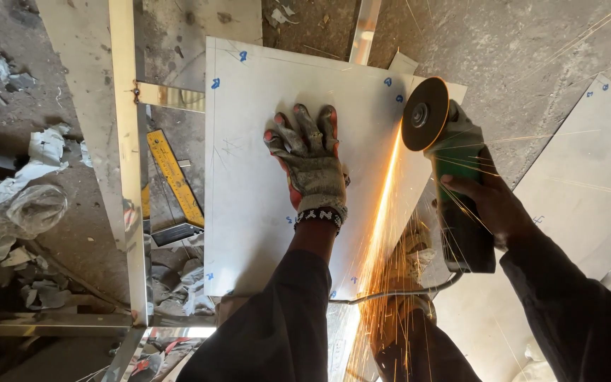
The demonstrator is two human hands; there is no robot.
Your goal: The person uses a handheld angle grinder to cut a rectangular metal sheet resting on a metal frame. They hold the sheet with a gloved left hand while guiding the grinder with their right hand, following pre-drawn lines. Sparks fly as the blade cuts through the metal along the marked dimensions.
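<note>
Gloved left hand (310, 161) presses flat, fingers spread, pinning the metal sheet (249, 212) steady; right hand (493, 205), grip closed around the angle grinder (454, 177), cuts its right edge.

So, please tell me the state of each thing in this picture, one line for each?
Metal sheet: lying flat, being cut along its right side.
Angle grinder: running, disc at the sheet's edge, throwing sparks.
Left hand: gloved, pressed flat on the sheet, fingers spread.
Right hand: bare, gripping the grinder body.
Yellow level: lying unused on the ground.
Metal frame: lying beside the sheet.
</note>
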